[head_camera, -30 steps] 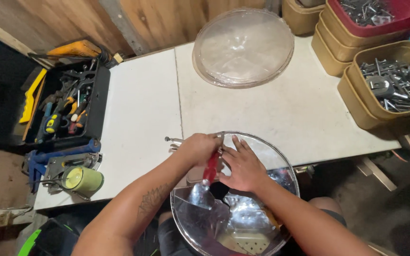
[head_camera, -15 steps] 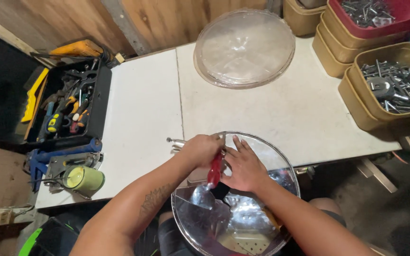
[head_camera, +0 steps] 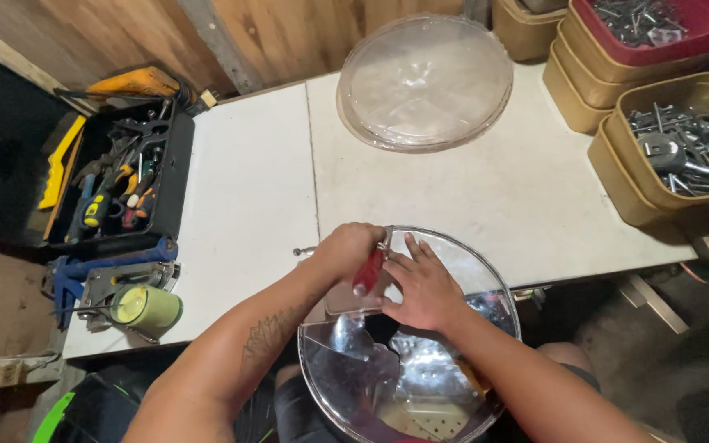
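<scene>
Two clear domes, four tan bins, one red bin, one toolbox, two hands on one red-handled tool

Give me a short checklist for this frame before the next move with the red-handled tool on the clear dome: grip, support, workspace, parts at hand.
1. Left hand closed on the red-handled tool: ok.
2. Right hand flat on the clear dome, steadying it: ok.
3. Tool tip seated on a fastener: cannot tell, the hands hide it.
4. Dome supported: not ok to confirm; it overhangs the white table at the near edge, over the person's lap.
5. Second clear dome lies apart, at the table's far side: ok.
6. Tan bin of metal hardware on the right side of the table: ok.
</scene>
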